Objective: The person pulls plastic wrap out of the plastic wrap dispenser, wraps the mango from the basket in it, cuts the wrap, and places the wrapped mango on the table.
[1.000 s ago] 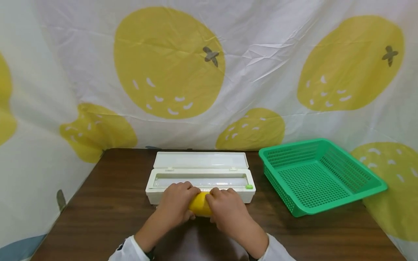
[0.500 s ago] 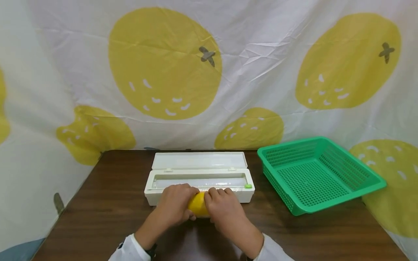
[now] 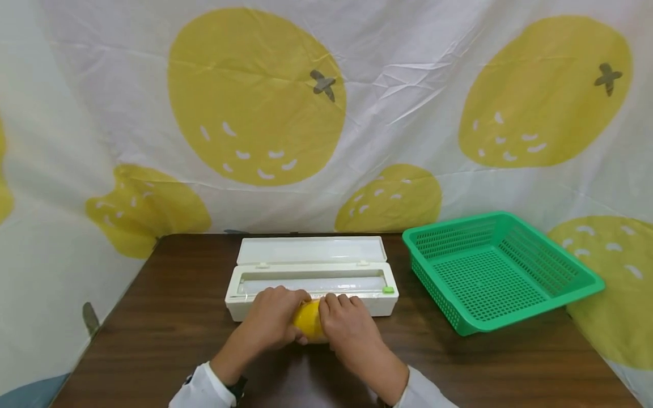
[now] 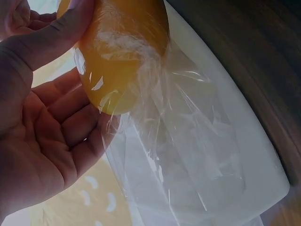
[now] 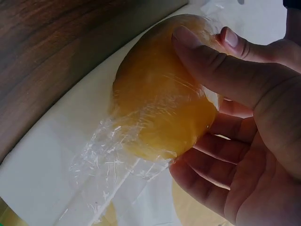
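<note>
A smooth, oval yellow fruit (image 3: pixel 308 322) is held between both hands, just in front of the white cling film dispenser (image 3: pixel 238 309). Clear cling film (image 4: pixel 188 132) covers part of the fruit and trails off it in creases over the white box. My left hand (image 3: pixel 275 317) grips one end, thumb on the near side and fingers behind. At the other end my right hand (image 3: pixel 349 326) grips likewise, its thumb pressing the wrapped skin of the fruit (image 5: pixel 160 94). The dispenser's lid (image 3: pixel 311 251) stands raised, showing the film roll (image 3: pixel 316 285) inside.
To the right is a green mesh basket (image 3: pixel 490 277) with nothing in it. A small green slider (image 3: pixel 388 290) sits at the dispenser's right end. The dark wooden table (image 3: pixel 153 351) ends at a fruit-print curtain (image 3: pixel 403 130) behind.
Both hands keep hold of the fruit in nearly the same place. Hands and fruit have come a touch nearer the body, and the head view has shifted slightly.
</note>
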{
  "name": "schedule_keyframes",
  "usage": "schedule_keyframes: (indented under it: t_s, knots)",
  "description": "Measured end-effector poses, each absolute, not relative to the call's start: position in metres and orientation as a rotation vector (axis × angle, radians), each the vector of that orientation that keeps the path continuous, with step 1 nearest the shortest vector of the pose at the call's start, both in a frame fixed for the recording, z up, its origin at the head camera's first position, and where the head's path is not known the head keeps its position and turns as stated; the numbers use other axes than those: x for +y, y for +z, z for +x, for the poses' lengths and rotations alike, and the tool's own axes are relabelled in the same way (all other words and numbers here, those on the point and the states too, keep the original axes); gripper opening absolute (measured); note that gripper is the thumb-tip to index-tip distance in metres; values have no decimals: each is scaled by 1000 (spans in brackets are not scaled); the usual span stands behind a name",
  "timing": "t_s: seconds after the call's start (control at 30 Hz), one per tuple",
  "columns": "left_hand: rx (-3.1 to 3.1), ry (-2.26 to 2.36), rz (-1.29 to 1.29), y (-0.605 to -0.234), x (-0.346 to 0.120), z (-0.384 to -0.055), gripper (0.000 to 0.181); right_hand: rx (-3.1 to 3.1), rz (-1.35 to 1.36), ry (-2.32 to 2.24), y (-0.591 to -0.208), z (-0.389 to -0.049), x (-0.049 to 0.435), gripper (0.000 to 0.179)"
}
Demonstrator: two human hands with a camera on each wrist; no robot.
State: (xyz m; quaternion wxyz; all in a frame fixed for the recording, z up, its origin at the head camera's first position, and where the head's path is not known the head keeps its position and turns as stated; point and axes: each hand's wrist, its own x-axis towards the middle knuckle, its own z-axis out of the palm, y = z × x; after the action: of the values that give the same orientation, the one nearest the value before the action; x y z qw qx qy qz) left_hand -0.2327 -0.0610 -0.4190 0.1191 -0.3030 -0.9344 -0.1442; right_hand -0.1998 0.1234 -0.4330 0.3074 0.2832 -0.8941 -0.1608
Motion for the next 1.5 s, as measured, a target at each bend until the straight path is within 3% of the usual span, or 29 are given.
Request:
schedule_keyframes:
  t_s: [0.2, 0.5, 0.6, 0.73, 0.83, 1.07, 1.23, 1.5]
  knots:
    - [-2726, -450, -902, -418, -64, -236, 61, -2385, 723, -441, -434, -200, 122, 90]
    - [-2841, -638, -903, -416, -69, -246, 59, -2369, 677, -460, -440, -203, 119, 101]
    - [-2883, -736, -898, -415, -71, -250, 58, -2336, 662, -450, -441, -204, 119, 91]
    - [-2912, -817, -916, -413, -74, -251, 58, -2307, 652, -441, -442, -205, 120, 55]
    - [-2906, -794, -929, -412, -74, -249, 58, -2321, 659, -432, -442, -205, 120, 41]
    - [-2796, -433, -979, -407, -61, -223, 45, -2423, 678, -363, -436, -203, 123, 81]
    - [-2700, -79, -764, -403, -45, -198, 65, -2480, 695, -377, -431, -203, 123, 96]
    - [-2658, 36, -697, -420, -37, -201, 81, -2509, 734, -333, -428, -205, 125, 84]
